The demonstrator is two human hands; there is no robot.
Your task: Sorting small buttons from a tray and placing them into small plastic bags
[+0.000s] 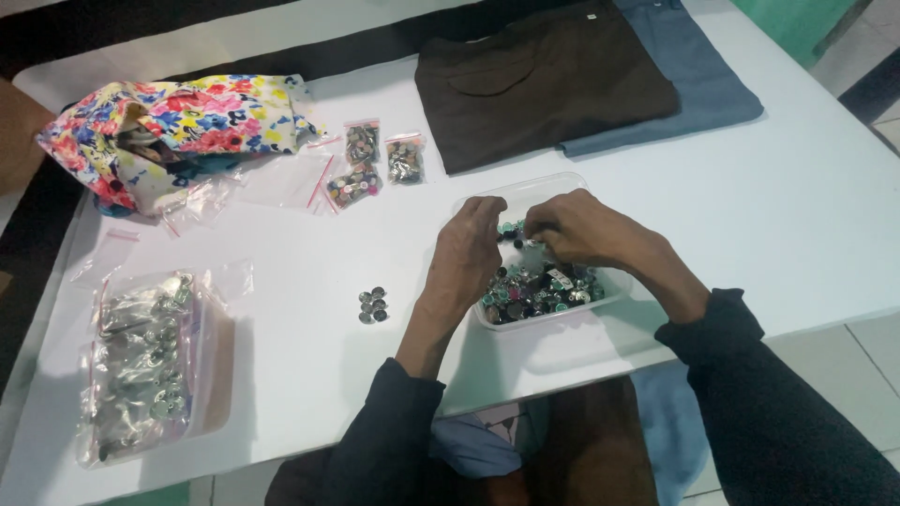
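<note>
Both hands (525, 239) curled over button tray (553, 187)

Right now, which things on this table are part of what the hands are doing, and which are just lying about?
In use:
- left hand and right hand, both in the clear tub of buttons
- small cluster of silver buttons beside the tub

Lying about:
- folded brown garment and blue garment
- floral pouch
- small bags of buttons
- large bag of metal pieces
</note>
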